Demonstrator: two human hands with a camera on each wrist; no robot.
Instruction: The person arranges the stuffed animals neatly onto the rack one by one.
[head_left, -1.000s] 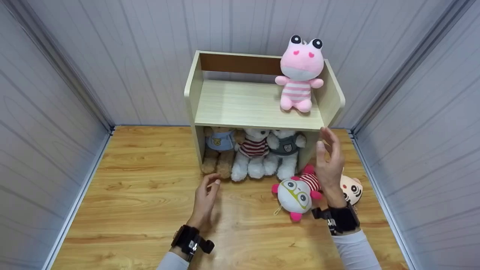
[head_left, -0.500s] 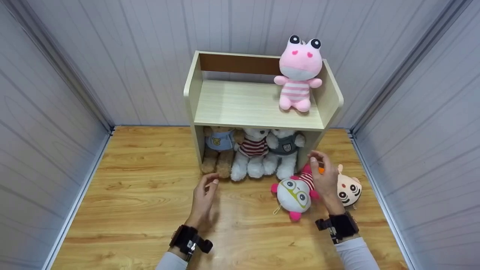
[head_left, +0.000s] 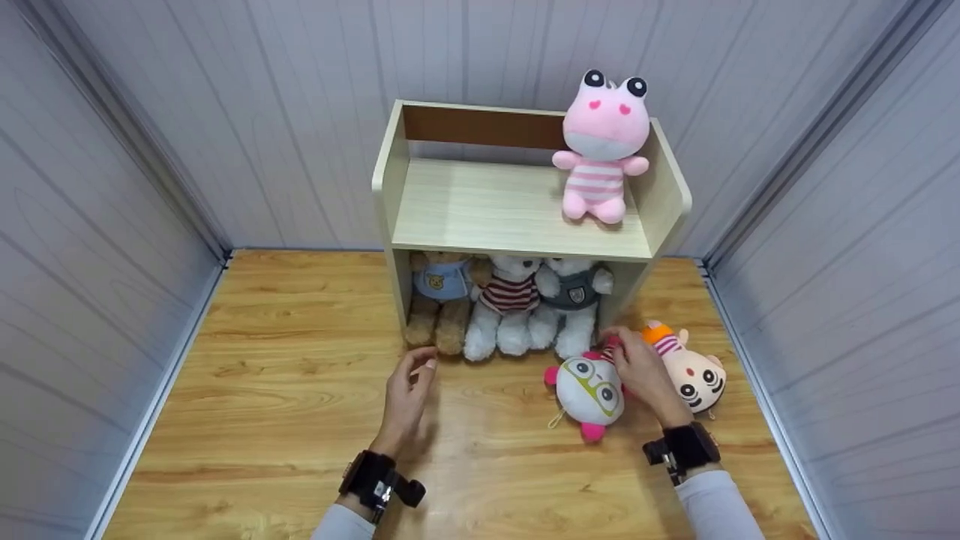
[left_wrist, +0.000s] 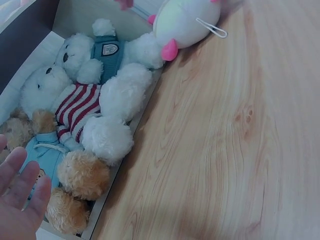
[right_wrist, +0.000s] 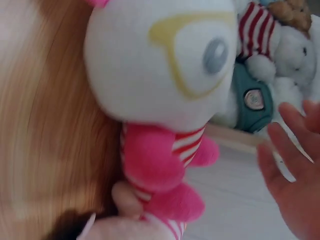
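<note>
My right hand (head_left: 643, 371) is lowered over the striped body of a plush toy with a white head, yellow-green glasses and pink limbs (head_left: 589, 390), which lies on the floor. In the right wrist view its fingers (right_wrist: 285, 150) are spread beside this toy (right_wrist: 160, 65), with a gap between. Just right of the hand lies a second plush toy (head_left: 694, 375) with a peach head and orange bottom. Near the brown teddy bear (head_left: 437, 319), on the shelf's lower level, my left hand (head_left: 409, 390) hovers with loosely bent fingers and holds nothing.
A small wooden shelf (head_left: 480, 214) stands by the back wall. On top sits a pink striped frog plush (head_left: 600, 150). Two white teddy bears, one in a striped sweater (head_left: 510, 296) and one in a grey-green top (head_left: 574, 292), share the lower level. Panels enclose both sides.
My right hand has come down from the shelf's right edge onto the glasses toy's body, uncovering more of the peach-headed toy. My left hand has barely moved.
</note>
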